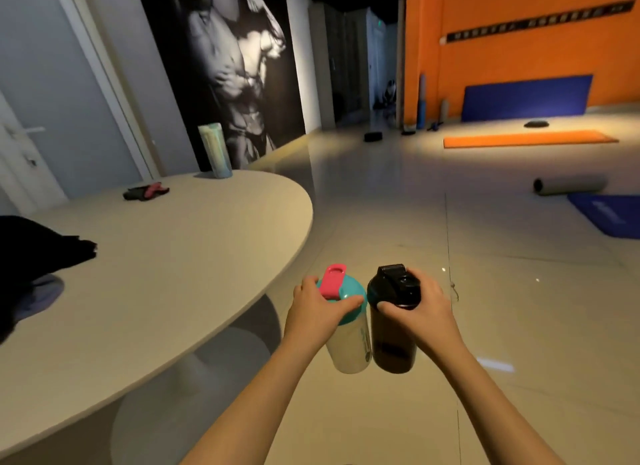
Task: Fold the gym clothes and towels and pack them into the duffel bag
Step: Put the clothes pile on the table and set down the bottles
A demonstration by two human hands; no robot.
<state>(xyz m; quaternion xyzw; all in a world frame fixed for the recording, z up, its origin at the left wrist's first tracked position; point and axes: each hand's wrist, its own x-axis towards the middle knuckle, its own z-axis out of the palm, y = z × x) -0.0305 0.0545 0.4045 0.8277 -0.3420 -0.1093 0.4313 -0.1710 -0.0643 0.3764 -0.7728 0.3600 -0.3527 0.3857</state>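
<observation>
Two forearms, bare to the frame edge. No sleeves visible. Left hand (317, 314) and right hand (420, 314): ungloved.

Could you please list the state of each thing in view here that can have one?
Left hand: closed on the teal lid.
Clear bottle: lidded, pink flap up, held above the floor.
Right hand: closed on the black lid.
Dark bottle: lidded, held above the floor.
Black garment: unfolded on the table.
Tumbler: upright.

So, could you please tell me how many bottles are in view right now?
3. A teal-lidded bottle is in the left hand, a black bottle is in the right hand, and a pale green one stands at the table's far edge. Others may be out of view.
</observation>
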